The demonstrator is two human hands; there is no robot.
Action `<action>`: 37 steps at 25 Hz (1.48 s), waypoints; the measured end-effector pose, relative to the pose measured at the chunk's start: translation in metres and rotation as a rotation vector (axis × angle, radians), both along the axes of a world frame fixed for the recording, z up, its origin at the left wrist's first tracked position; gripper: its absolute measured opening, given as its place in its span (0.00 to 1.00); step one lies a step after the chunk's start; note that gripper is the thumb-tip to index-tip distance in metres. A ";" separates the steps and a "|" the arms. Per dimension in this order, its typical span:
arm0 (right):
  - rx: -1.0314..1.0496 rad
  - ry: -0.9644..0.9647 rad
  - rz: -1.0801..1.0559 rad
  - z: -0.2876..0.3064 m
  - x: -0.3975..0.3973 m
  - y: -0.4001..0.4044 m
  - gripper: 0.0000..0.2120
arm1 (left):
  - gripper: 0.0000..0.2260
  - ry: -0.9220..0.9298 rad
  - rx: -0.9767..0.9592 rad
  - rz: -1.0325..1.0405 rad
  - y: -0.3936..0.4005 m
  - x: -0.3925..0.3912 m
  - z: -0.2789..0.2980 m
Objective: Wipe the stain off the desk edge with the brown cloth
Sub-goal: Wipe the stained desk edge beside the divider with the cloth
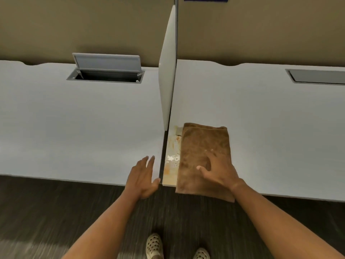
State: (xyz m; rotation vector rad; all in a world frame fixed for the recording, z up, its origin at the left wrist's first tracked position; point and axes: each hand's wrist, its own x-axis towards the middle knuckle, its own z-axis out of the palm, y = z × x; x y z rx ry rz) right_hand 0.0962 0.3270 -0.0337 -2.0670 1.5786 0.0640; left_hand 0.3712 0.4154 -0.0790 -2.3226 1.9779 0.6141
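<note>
A folded brown cloth (203,146) lies flat on the right desk (270,118), its near end hanging over the front edge. My right hand (218,171) rests palm down on the cloth with fingers spread. Left of the cloth, an orange and white stain (171,157) runs along the desk's left edge up to the front corner. My left hand (142,174) lies flat with fingers apart on the front right corner of the left desk (74,128), holding nothing.
A white divider panel (168,71) stands between the two desks, with a narrow gap below it. An open grey cable hatch (106,70) sits at the back of the left desk and a closed hatch (317,76) on the right. Dark floor and my shoes (155,245) lie below.
</note>
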 end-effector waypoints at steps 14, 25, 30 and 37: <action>-0.238 0.246 -0.082 -0.071 0.052 -0.064 0.37 | 0.42 -0.062 -0.129 -0.022 -0.028 0.056 -0.098; -0.212 0.061 0.070 -0.063 0.054 -0.044 0.28 | 0.42 -0.081 -0.146 -0.020 -0.031 0.057 -0.099; -0.301 0.258 -0.111 -0.066 0.010 -0.017 0.30 | 0.41 -0.085 -0.131 0.015 -0.037 0.059 -0.099; -0.242 0.222 -0.233 -0.068 0.033 -0.081 0.32 | 0.41 -0.091 -0.153 0.011 -0.038 0.058 -0.105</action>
